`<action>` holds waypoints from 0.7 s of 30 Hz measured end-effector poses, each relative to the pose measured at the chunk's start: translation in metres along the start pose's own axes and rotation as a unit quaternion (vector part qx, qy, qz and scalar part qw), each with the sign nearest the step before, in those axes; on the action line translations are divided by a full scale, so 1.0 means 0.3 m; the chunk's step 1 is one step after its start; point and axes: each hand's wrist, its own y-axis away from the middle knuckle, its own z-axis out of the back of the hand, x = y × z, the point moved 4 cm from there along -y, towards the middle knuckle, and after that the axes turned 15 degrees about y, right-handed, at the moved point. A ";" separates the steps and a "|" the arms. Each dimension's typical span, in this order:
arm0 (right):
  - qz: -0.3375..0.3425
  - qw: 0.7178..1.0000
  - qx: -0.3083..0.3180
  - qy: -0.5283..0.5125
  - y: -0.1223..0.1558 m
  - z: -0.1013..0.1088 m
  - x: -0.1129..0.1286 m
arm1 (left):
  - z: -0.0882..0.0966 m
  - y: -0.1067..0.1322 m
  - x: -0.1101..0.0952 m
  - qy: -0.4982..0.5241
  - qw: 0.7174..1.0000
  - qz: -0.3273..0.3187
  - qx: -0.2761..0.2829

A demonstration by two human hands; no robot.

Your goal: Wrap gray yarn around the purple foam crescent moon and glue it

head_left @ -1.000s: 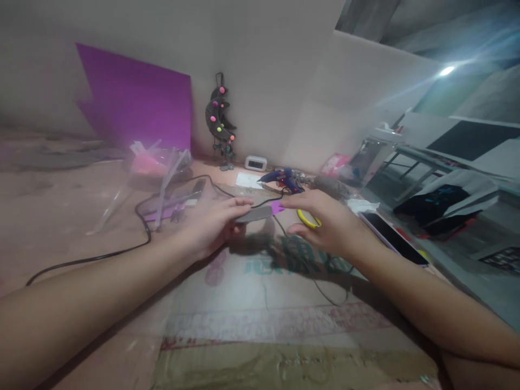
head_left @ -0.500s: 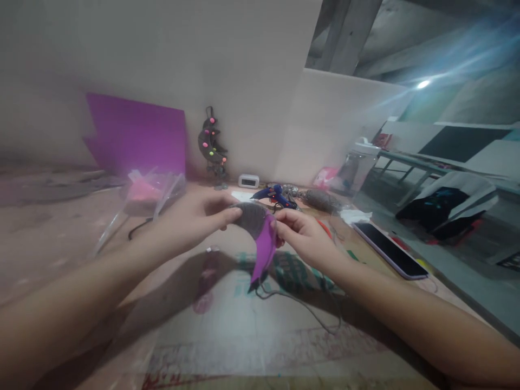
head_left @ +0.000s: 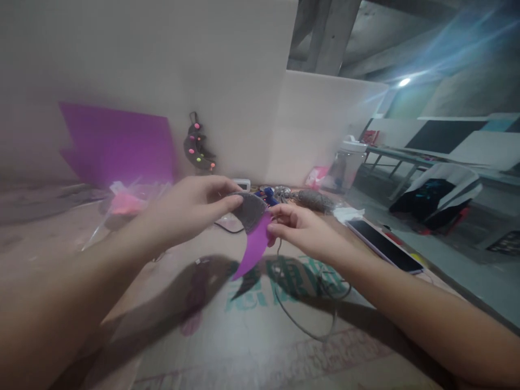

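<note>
A purple crescent (head_left: 254, 249) is held up over the table, its upper part wrapped in grey yarn and its bare lower point hanging down. My left hand (head_left: 189, 208) pinches the wrapped upper end between thumb and fingers. At the crescent's right edge, by the border of the wrapping, my right hand (head_left: 298, 227) is closed with its fingertips together on the grey yarn (head_left: 298, 324). From there the strand drops and loops over the tabletop. Exactly what lies between the right fingertips is partly hidden.
Behind my hands lie a blue glue gun (head_left: 266, 195), a grey yarn skein (head_left: 314, 200) and a small white clock (head_left: 242, 184). A finished-looking crescent with pompoms (head_left: 194, 149) and a purple sheet (head_left: 122, 146) lean on the wall. A phone (head_left: 385, 246) and clear jar (head_left: 347, 165) are right.
The crescent has turned in my hands, so its flat purple face shows more. The yarn has swung from the lower tip up to my right hand. The view has shifted slightly right.
</note>
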 end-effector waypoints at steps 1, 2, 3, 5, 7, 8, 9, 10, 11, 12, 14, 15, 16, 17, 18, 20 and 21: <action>-0.005 1.000 0.007 0.029 -0.001 0.016 0.003 | 0.003 0.002 0.002 -0.003 1.000 0.004 0.001; -0.007 0.998 0.008 0.058 0.000 0.033 0.007 | 0.005 0.004 0.003 -0.006 1.000 0.011 0.005; -0.006 0.996 0.005 0.087 0.001 0.050 0.012 | 0.006 0.005 0.003 -0.010 1.000 0.018 0.010; 0.007 0.991 -0.015 0.135 0.006 0.075 0.030 | 0.002 0.008 0.002 -0.015 0.999 0.033 0.029; 0.025 0.985 -0.039 0.168 0.014 0.087 0.051 | -0.007 0.012 -0.002 -0.022 0.998 0.036 0.049; 0.035 0.982 -0.051 0.180 0.018 0.087 0.062 | -0.012 0.015 -0.003 -0.027 0.997 0.034 0.056; 0.044 0.978 -0.061 0.193 0.023 0.085 0.070 | -0.018 0.019 -0.004 -0.033 0.997 0.031 0.065; 0.052 0.975 -0.071 0.206 0.027 0.082 0.077 | -0.023 0.024 -0.004 -0.037 0.996 0.028 0.074; 0.059 0.971 -0.080 0.218 0.031 0.079 0.082 | -0.027 0.029 -0.004 -0.040 0.995 0.026 0.083; 0.065 0.967 -0.090 0.229 0.034 0.076 0.085 | -0.031 0.034 -0.004 -0.038 0.995 0.024 0.090; 0.078 0.962 -0.105 0.239 0.038 0.071 0.087 | -0.036 0.042 -0.004 -0.024 0.994 0.029 0.103; 0.085 0.961 -0.112 0.238 0.040 0.070 0.087 | -0.039 0.044 -0.004 -0.012 0.993 0.035 0.110; 0.090 0.961 -0.116 0.236 0.041 0.069 0.087 | -0.041 0.046 -0.004 0.003 0.993 0.041 0.115; 0.091 0.961 -0.119 0.234 0.041 0.068 0.086 | -0.042 0.047 -0.005 0.017 0.992 0.044 0.118; 0.089 0.961 -0.120 0.231 0.041 0.067 0.084 | -0.043 0.047 -0.005 0.032 0.991 0.045 0.120; 0.071 0.966 -0.113 0.219 0.040 0.062 0.082 | -0.042 0.045 -0.005 0.058 0.991 0.036 0.118; 0.060 0.971 -0.106 0.208 0.039 0.059 0.081 | -0.041 0.044 -0.004 0.071 0.990 0.030 0.116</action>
